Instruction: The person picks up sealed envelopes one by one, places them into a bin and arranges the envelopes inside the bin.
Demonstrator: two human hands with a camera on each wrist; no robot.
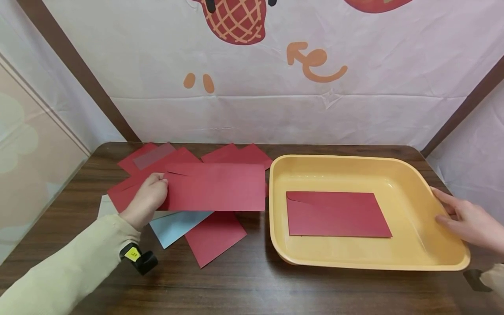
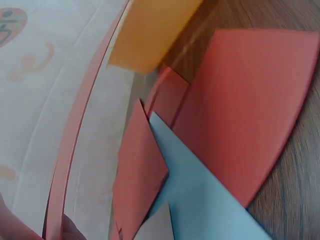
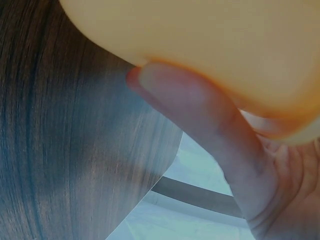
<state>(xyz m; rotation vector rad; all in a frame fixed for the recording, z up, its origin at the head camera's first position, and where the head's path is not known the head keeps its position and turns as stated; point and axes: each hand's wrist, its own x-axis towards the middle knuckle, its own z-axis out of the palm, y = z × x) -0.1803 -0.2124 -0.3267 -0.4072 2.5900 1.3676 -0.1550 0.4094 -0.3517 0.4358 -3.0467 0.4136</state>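
Note:
In the head view my left hand [image 1: 150,196] pinches a red envelope [image 1: 220,187] by its left end, raised above a pile of envelopes. The same envelope shows edge-on in the left wrist view, a long thin red strip [image 2: 75,130]. On the right stands a yellow plastic tray [image 1: 411,205], whose right rim my right hand [image 1: 468,221] grips. In the right wrist view its thumb [image 3: 195,100] lies along the tray's edge. One red envelope [image 1: 336,214] lies flat inside the tray, its flap end to the left.
Beneath the held envelope, several red envelopes [image 1: 216,236], a light blue one [image 1: 173,227] and a whitish one [image 1: 106,208] overlap on the dark wooden table [image 1: 220,291]. A printed white cloth [image 1: 252,113] hangs behind the table's back edge.

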